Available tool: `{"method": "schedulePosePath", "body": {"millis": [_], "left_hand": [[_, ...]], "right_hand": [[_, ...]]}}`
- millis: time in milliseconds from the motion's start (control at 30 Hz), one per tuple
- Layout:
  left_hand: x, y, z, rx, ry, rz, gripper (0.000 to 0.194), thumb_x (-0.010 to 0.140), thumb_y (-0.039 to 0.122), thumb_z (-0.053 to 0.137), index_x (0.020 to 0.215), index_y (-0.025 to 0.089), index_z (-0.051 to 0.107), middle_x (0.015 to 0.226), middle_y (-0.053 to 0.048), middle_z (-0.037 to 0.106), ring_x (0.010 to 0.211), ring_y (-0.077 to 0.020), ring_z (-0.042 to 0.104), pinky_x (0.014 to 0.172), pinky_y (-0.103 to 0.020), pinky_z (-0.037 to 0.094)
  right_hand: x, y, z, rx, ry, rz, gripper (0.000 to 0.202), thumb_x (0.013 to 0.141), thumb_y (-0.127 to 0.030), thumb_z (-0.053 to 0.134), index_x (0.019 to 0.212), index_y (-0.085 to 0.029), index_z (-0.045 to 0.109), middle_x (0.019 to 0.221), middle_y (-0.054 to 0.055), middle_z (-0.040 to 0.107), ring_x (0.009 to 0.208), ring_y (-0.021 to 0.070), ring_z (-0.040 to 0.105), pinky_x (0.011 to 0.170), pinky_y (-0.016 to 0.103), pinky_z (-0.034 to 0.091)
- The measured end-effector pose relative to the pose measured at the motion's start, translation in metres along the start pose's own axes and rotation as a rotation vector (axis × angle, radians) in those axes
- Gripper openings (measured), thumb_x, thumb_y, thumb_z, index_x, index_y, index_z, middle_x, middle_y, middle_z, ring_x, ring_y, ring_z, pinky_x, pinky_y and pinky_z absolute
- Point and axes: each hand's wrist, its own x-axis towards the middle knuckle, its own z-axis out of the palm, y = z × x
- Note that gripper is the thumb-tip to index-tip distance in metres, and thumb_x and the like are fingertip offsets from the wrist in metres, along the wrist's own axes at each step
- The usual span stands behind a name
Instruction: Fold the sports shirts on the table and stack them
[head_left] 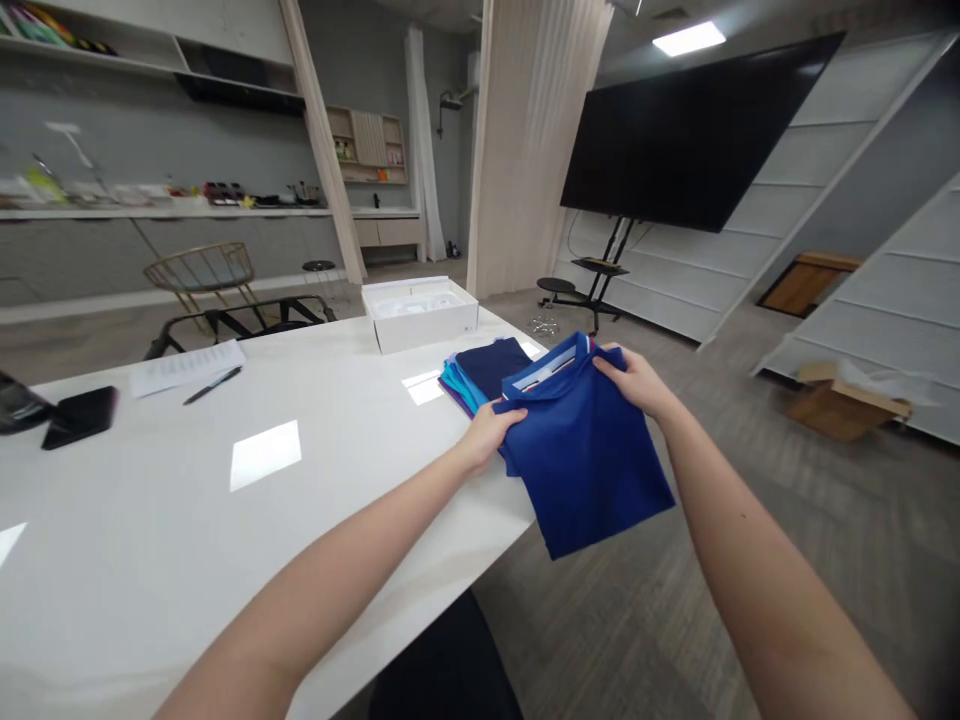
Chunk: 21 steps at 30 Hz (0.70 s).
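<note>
A blue polo shirt (592,460) hangs folded between my two hands, over the right edge of the table. My left hand (487,436) pinches it at the left shoulder, thumb on top. At the other shoulder, near the collar, my right hand (634,380) grips the cloth. The collar faces away from me, and its pale inside with a label shows. Just behind the shirt lies a stack of folded clothes (469,385), with a dark navy piece on top and light blue, turquoise and purple edges below. The shirt hides part of this stack.
On the white table (337,480) stands an open white box (424,325) with clear plastic inside. Printed paper (187,368), a pen (212,386) and a black phone-like device (80,416) lie at the left. A dark chair (446,670) is below the near edge; a cardboard box (844,405) sits on the floor.
</note>
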Motion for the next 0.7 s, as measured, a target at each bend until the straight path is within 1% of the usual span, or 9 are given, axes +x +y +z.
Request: {"method": "schedulePosePath", "body": {"millis": [67, 133, 267, 333, 400, 467, 533, 633, 700], "left_hand": [[0.009, -0.016, -0.001, 0.099, 0.036, 0.106, 0.03, 0.078, 0.033, 0.077, 0.104, 0.02, 0.072, 0.106, -0.009, 0.076, 0.107, -0.0337, 0.069, 0.099, -0.05, 0.053], [0.013, -0.017, 0.0, 0.226, 0.051, 0.262, 0.023, 0.082, 0.036, 0.073, 0.1, 0.022, 0.073, 0.105, -0.006, 0.076, 0.107, -0.0323, 0.068, 0.1, -0.048, 0.053], [0.027, 0.014, 0.008, 0.327, 0.073, 0.463, 0.022, 0.089, 0.039, 0.068, 0.102, 0.023, 0.074, 0.107, -0.003, 0.075, 0.108, -0.0291, 0.067, 0.102, -0.044, 0.051], [0.045, 0.033, 0.009, 0.251, 0.118, 0.473, 0.024, 0.089, 0.039, 0.069, 0.105, 0.022, 0.074, 0.109, -0.003, 0.075, 0.11, -0.0296, 0.067, 0.102, -0.045, 0.052], [0.073, 0.046, 0.001, 0.156, 0.166, 0.432, 0.028, 0.087, 0.041, 0.071, 0.105, 0.02, 0.074, 0.108, -0.004, 0.075, 0.108, -0.0306, 0.068, 0.099, -0.047, 0.053], [0.106, 0.048, -0.019, 0.09, 0.21, 0.371, 0.032, 0.086, 0.04, 0.072, 0.106, 0.016, 0.073, 0.104, -0.007, 0.076, 0.105, -0.0308, 0.07, 0.096, -0.048, 0.055], [0.136, 0.038, -0.048, 0.106, 0.276, 0.259, 0.03, 0.081, 0.035, 0.075, 0.102, 0.013, 0.074, 0.1, -0.009, 0.077, 0.1, -0.0307, 0.072, 0.094, -0.048, 0.056], [0.166, 0.012, -0.089, 0.145, 0.422, 0.003, 0.021, 0.077, 0.024, 0.076, 0.094, 0.012, 0.074, 0.095, -0.013, 0.077, 0.095, -0.0296, 0.073, 0.088, -0.045, 0.058], [0.175, -0.002, -0.105, 0.176, 0.463, -0.047, 0.018, 0.077, 0.023, 0.075, 0.092, 0.012, 0.074, 0.093, -0.013, 0.077, 0.093, -0.029, 0.073, 0.085, -0.043, 0.058]], "right_hand": [[-0.002, 0.025, 0.008, 0.039, 0.033, 0.071, 0.05, 0.08, -0.069, 0.067, 0.098, -0.022, 0.069, 0.093, 0.004, 0.071, 0.09, 0.0246, 0.064, 0.092, 0.042, 0.052], [0.001, 0.039, 0.012, 0.07, 0.079, 0.099, 0.048, 0.08, -0.068, 0.067, 0.099, -0.024, 0.069, 0.094, 0.004, 0.071, 0.091, 0.0247, 0.065, 0.091, 0.042, 0.053], [0.034, 0.039, 0.0, 0.102, 0.154, 0.034, 0.039, 0.082, -0.059, 0.072, 0.097, -0.024, 0.069, 0.09, 0.003, 0.069, 0.089, 0.0238, 0.066, 0.09, 0.042, 0.054], [0.065, 0.033, -0.007, 0.131, 0.173, -0.009, 0.034, 0.083, -0.054, 0.075, 0.096, -0.023, 0.069, 0.089, 0.003, 0.07, 0.088, 0.0228, 0.067, 0.09, 0.042, 0.054], [0.1, 0.031, -0.004, 0.174, 0.15, -0.003, 0.031, 0.084, -0.049, 0.076, 0.098, -0.022, 0.07, 0.09, 0.003, 0.071, 0.089, 0.0224, 0.068, 0.09, 0.043, 0.055], [0.133, 0.038, 0.014, 0.208, 0.068, 0.046, 0.032, 0.083, -0.045, 0.077, 0.104, -0.021, 0.071, 0.091, 0.004, 0.073, 0.091, 0.0242, 0.069, 0.089, 0.046, 0.056], [0.156, 0.053, 0.047, 0.212, -0.042, 0.1, 0.032, 0.083, -0.041, 0.078, 0.104, -0.019, 0.072, 0.092, 0.005, 0.075, 0.092, 0.0253, 0.07, 0.09, 0.05, 0.055], [0.171, 0.082, 0.102, 0.135, -0.126, 0.181, 0.026, 0.082, -0.036, 0.077, 0.1, -0.017, 0.074, 0.095, 0.007, 0.076, 0.093, 0.0261, 0.069, 0.096, 0.053, 0.053], [0.173, 0.095, 0.125, 0.091, -0.122, 0.178, 0.026, 0.082, -0.035, 0.076, 0.101, -0.018, 0.075, 0.1, 0.007, 0.077, 0.099, 0.0269, 0.068, 0.101, 0.053, 0.05]]}}
